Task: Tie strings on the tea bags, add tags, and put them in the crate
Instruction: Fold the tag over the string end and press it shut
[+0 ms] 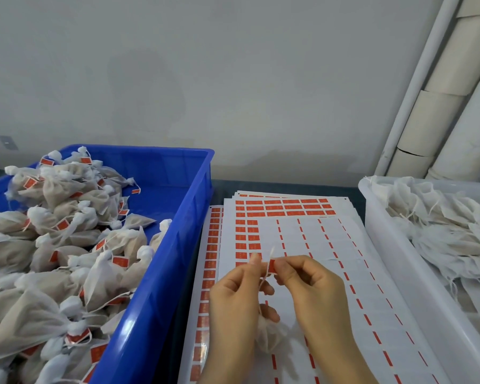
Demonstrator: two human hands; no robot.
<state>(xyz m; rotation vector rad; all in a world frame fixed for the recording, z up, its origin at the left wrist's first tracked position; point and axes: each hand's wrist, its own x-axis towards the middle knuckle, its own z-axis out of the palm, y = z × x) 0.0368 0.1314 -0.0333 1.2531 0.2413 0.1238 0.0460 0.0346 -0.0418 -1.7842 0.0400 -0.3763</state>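
Head view, the only one.

Left hand (233, 295) and right hand (313, 286) meet low centre, above the sticker sheets.
- Right hand: thumb and forefinger pinch a small red rectangular paper tag (271, 266); the other fingers are loosely curled.
- Left hand: thumb and forefinger tips pinch the thin white string (262, 283) at the tag's left edge. The lower fingers curl round the neck of a white mesh tea bag (269, 339), which hangs under the hand, just over the sheets.
- String runs from the bag up to the tag; a short end sticks up past the tag.

Left: blue rectangular plastic crate (161, 273) piled with tied tea bags carrying red tags (67, 245). The heap is highest near-left; bare blue floor shows at the far right corner.

Centre: stack of white sticker sheets with red labels (302, 239), flat on the dark tabletop (225, 189). The top sheet is mostly blank backing with thin red strips; labels remain in the top rows and left columns.

Right: translucent white plastic bin (399, 273) holding loose white mesh bags with strings (441, 231). Can't tell whether they're filled.

Back: grey wall, with white pipes (441, 79) in the right corner.
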